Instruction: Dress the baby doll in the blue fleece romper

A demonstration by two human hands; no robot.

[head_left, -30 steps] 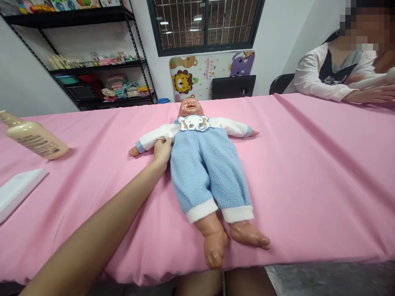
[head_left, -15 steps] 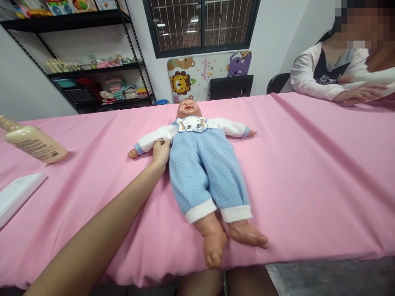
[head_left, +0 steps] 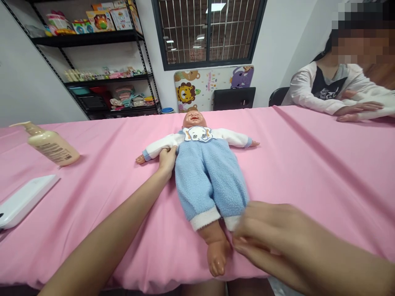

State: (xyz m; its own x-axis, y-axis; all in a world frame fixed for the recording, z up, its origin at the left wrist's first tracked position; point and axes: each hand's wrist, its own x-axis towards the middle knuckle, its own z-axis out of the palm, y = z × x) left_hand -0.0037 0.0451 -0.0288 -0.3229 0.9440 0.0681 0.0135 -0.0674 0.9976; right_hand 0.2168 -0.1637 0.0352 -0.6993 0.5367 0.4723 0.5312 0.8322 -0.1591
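Observation:
A baby doll lies on its back, arms spread, in a blue fleecy outfit with white sleeves and an elephant face on the chest. My left hand grips the doll's side just below its arm, the fingertips hidden behind the body. Over the doll's lower leg is my right hand, bent and smeared by motion. It covers one foot and part of a white trouser cuff; whether it grips anything does not show. The other bare foot is visible near the table edge.
A pink cloth covers the table. At the left stand a tilted-looking pump bottle and a flat white object. A person in a white top leans on the table at the right. Black shelves stand behind.
My right hand has come in from the right, over the doll's lower leg and foot. The left hand keeps its place at the doll's side. The view has tilted up slightly.

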